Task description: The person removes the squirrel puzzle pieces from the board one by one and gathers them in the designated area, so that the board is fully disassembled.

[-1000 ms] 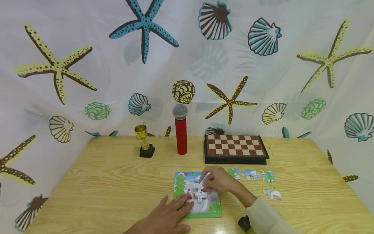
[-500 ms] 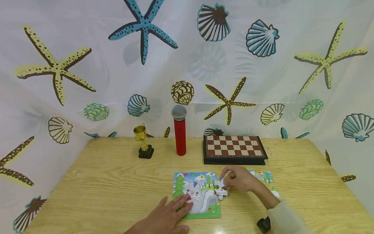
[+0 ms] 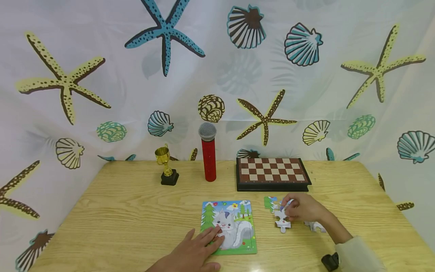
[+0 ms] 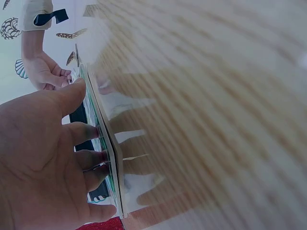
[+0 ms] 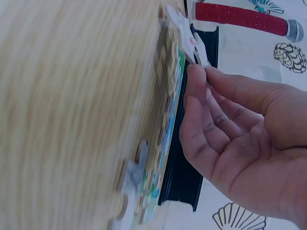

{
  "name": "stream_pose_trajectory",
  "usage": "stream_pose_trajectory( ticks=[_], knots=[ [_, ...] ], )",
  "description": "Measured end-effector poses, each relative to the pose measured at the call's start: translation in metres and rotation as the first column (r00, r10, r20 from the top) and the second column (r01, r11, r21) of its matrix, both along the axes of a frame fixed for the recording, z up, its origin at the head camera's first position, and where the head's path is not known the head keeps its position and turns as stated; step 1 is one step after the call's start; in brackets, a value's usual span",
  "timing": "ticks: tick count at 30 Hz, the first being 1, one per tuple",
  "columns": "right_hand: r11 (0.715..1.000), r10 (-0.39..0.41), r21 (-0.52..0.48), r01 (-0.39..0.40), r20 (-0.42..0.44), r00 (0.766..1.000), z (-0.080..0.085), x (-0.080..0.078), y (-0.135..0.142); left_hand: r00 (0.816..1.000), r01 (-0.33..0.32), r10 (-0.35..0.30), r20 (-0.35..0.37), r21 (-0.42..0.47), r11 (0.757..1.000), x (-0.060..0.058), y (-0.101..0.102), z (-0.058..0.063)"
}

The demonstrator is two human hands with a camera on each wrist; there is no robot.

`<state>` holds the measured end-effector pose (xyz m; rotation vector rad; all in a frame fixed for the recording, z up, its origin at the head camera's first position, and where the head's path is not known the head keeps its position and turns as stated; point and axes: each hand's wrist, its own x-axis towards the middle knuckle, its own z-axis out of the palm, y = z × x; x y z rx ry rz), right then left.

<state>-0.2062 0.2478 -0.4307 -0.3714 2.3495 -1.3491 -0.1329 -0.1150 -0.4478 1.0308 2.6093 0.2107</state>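
A flat jigsaw puzzle board point(image 3: 244, 241) with a squirrel picture lies on the wooden table. My left hand point(image 3: 190, 252) rests on its lower left, fingers straight across the squirrel; in the left wrist view the fingertips reach over the board edge point(image 4: 115, 158). Right of the board, my right hand point(image 3: 306, 207) pinches a jigsaw piece point(image 3: 283, 223) printed with part of the squirrel's face. Thumb and forefinger grip this piece point(image 5: 184, 36) by one end, above the table. A loose tree-printed piece point(image 3: 269, 202) and a white-grey piece point(image 3: 316, 227) lie nearby, partly covered by the hand.
Behind the board stand a gold trophy cup point(image 3: 164, 160), a red microphone point(image 3: 209, 158) and a black-edged chessboard box point(image 3: 272, 185). A patterned curtain point(image 3: 136, 75) closes off the table's back. Black straps point(image 3: 329, 261) sit at the wrists.
My right hand has lifted the squirrel-face piece off the board and carried it right, toward the loose pieces. More of the printed squirrel is uncovered. The left hand stays on the board.
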Motion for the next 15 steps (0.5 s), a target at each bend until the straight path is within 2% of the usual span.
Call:
stream_pose_trajectory(
  ticks=[8, 15],
  knots=[
    [0.998, 0.003, 0.058, -0.001, -0.027, 1.0, -0.003, 0.005, 0.019, 1.0, 0.006, -0.006, -0.006, 0.002, 1.0, -0.001, 0.0, -0.001],
    [0.981, -0.032, 0.186, 0.053, -0.114, 0.993, -0.006, 0.009, 0.022, 1.0, 0.011, -0.012, -0.01, -0.004, 1.0, -0.001, 0.0, 0.0]
  ],
)
